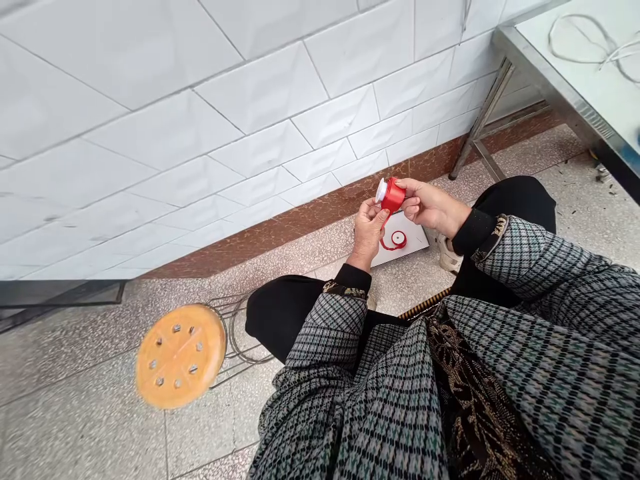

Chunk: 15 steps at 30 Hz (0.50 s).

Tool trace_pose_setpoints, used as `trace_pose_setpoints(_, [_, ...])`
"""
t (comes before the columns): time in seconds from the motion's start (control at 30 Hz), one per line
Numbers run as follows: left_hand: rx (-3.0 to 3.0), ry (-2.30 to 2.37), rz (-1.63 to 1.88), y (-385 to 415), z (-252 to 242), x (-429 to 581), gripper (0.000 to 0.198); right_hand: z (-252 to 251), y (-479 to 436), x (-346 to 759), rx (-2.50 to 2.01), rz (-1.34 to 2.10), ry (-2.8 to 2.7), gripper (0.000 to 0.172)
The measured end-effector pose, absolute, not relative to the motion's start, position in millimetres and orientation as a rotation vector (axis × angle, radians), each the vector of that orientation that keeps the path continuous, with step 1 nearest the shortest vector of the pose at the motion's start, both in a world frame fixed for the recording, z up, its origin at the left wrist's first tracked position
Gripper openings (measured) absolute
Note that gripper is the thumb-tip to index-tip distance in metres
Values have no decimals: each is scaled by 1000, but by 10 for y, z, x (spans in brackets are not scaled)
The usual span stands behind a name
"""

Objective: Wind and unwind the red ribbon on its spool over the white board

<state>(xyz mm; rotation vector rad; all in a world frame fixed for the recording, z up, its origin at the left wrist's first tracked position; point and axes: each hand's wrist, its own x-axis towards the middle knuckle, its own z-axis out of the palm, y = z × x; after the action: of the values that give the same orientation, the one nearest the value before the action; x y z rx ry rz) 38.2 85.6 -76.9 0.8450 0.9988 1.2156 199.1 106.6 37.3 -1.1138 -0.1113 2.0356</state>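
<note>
Both my hands meet in front of my knees around a white round piece wrapped in red ribbon [393, 195], perhaps a small cup or a spool. My left hand [367, 233] pinches the ribbon at the piece's lower left side. The fingers of my right hand [431, 205] are closed on its right side, and the far fingers are partly hidden. A red strand runs down from the piece to a ribbon roll [399, 239] with a white core. That roll rests on a white board [415, 245] on the floor below my hands.
A round orange stool [181, 356] with a wire frame lies tipped on the floor to the left. White tiled wall [270, 153] rises ahead. At the right stands a metal-framed table [550, 63] with a white cable [590, 61] on top.
</note>
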Motion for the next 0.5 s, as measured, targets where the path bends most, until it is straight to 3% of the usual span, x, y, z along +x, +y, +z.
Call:
trace_pose_setpoints(0.17, [897, 894, 1188, 903, -793, 324, 83, 330, 1091, 2037, -1088, 2185, -115, 17])
trace_pose_setpoints(0.5, [917, 827, 1167, 928, -741, 289, 99, 347, 1103, 2073, -1067, 2260, -154, 15])
